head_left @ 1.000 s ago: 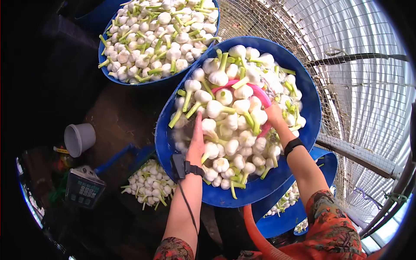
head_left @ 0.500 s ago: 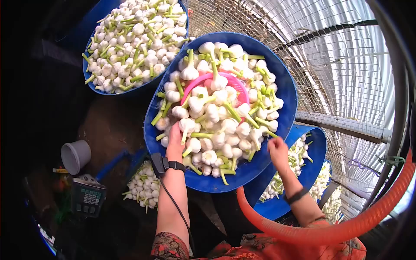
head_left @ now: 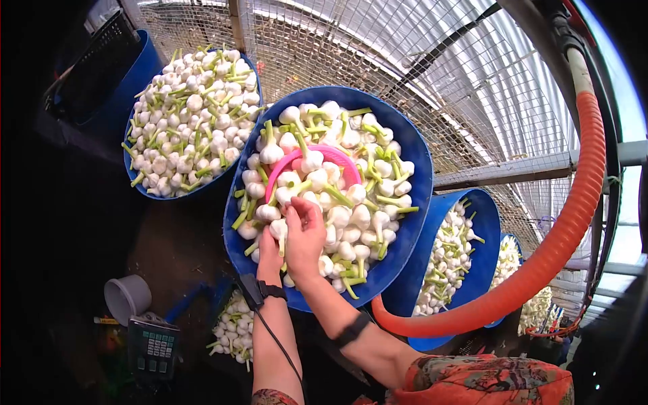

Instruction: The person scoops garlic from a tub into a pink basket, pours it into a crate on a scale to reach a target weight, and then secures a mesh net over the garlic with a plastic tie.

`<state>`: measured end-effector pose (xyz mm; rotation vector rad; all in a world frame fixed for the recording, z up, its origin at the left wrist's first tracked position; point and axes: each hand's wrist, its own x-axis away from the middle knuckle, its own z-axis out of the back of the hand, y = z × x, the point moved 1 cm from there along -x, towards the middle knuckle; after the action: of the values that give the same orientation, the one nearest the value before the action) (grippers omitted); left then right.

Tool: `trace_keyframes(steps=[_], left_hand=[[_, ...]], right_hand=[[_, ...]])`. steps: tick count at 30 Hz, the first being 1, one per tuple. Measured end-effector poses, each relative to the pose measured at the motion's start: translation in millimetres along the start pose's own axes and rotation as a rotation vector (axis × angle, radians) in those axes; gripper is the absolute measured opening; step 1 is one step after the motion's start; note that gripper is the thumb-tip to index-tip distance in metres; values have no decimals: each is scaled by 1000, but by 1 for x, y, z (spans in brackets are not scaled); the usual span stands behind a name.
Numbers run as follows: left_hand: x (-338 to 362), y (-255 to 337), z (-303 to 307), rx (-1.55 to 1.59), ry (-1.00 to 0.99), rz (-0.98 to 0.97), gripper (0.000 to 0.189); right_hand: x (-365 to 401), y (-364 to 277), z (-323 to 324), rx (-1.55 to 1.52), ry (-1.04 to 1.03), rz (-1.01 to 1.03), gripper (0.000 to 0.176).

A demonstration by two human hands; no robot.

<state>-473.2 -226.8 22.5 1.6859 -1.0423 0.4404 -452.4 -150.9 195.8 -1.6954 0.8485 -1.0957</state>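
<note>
A blue tub (head_left: 416, 182) in front of me holds many garlic bulbs with short green stems. Among them shows the curved rim of a pink plastic container (head_left: 324, 154). My left hand (head_left: 269, 251) is at the tub's near left side, holding a garlic bulb (head_left: 278, 229) whose stem points down toward me; most of its fingers are hidden behind the bulb. Just right of it, over the heap, is my right hand (head_left: 306, 236), its fingers curled and thumb close to them. What lies between those fingers cannot be made out.
Another garlic-filled blue tub (head_left: 128, 162) stands at the back left; a tilted one (head_left: 482, 236) lies at right. An orange ribbed hose (head_left: 540, 270) arcs across the right. At lower left are a grey bucket (head_left: 128, 298) and a keypad device (head_left: 154, 347). Wire mesh (head_left: 324, 61) stands behind.
My right hand has moved left from the tub's right edge to beside my left hand. The left hand stays at the near left side. The view has shifted, showing more at the back left.
</note>
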Motion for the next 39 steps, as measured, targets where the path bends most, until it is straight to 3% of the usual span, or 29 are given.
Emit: trace_keyframes(steps=[1,4,5,6,8,10,12,13,14,15,16,18,22,24,26,27,28,29,33,34,36,39], left_hand=[[-31,-36,28,-307,-58,-268,34],[7,-24,6,-44,-47,-226,32],[8,-16,-1,86,-27,-212,31],[-5,-16,0,491,36,165,29],[-1,-20,3,340,98,145,36],[6,-20,4,308,-11,35,37],[1,-27,4,412,36,63,40],[3,-30,4,410,21,48,39],[2,-37,7,413,8,35,39],[-3,-42,10,445,12,42,39],[-11,-54,13,461,16,0,39],[-13,-65,17,475,-1,-76,40],[15,-29,-11,468,203,51,45],[16,-28,-15,570,152,61,47],[28,-22,-29,586,107,-67,47],[46,-1,-38,488,172,-8,45],[37,-16,-39,494,109,-110,44],[56,2,-48,499,110,-97,44],[78,14,-70,520,106,-128,42],[86,24,-76,540,121,-142,42],[107,39,-83,553,99,-152,41],[130,56,-93,576,225,-205,35]], right_hand=[[-11,11,-12,61,12,26,19],[-39,39,-16,189,1,85,24],[-54,48,-11,366,123,161,26],[-63,53,-9,539,251,230,29],[-99,50,2,652,433,248,36],[-141,57,24,885,539,448,41],[-168,64,52,1083,586,251,56],[-176,62,60,1318,525,29,58],[-186,55,74,1376,307,-168,59],[-209,74,93,1412,162,-112,56],[-221,69,106,1093,-113,-289,51],[-242,76,122,1374,-195,-29,46],[-257,85,136,1374,-298,82,48],[-245,64,127,1328,-265,99,47],[-266,66,131,1338,-251,182,45],[-273,59,128,1345,-307,143,43],[-279,48,126,1350,-362,107,42],[-284,39,122,1452,-473,298,41],[-292,2,90,1302,-477,109,34],[-292,-4,82,1218,-505,72,40],[-293,-20,68,1320,-569,245,41],[-264,-54,36,1361,-632,263,41]])
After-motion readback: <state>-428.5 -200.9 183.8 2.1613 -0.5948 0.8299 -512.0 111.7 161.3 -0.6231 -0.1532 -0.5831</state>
